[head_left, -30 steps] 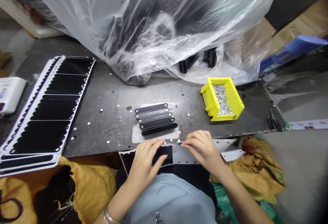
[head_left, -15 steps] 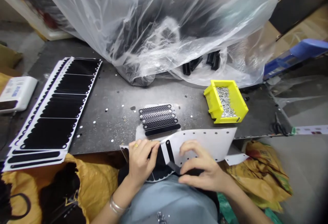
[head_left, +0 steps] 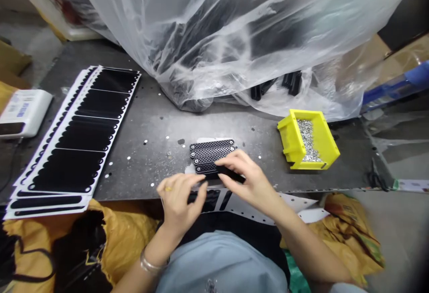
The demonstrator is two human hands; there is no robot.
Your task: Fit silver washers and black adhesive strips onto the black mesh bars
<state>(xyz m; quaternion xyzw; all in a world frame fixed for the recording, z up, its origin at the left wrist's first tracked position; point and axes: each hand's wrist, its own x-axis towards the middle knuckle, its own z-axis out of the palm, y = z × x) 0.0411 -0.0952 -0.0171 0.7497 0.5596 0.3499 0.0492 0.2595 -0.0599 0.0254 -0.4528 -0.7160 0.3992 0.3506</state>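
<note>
My right hand (head_left: pixel 248 179) is shut on a black rubbery strip (head_left: pixel 233 174), which lies over the near end of a row of black mesh-patterned bars (head_left: pixel 212 155). My left hand (head_left: pixel 179 201) hovers just left of the row, slightly blurred, above a white backing sheet (head_left: pixel 250 207) with black strips on it. Whether its fingers grip anything is hard to tell. The sheet lies low against my body, partly hidden by both hands.
Stacked sheets of black strips (head_left: pixel 78 132) lie on the grey metal table (head_left: pixel 157 123), with small white dots scattered nearby. A yellow bin (head_left: pixel 310 140) holds small metal parts. Clear plastic sheeting (head_left: pixel 234 29) covers dark items behind. Scissors (head_left: pixel 377 180) sit beyond the table's right edge.
The white sheet has dropped from raised between my hands to low against my body. My right hand has moved forward onto the row of bars, with a black strip in it.
</note>
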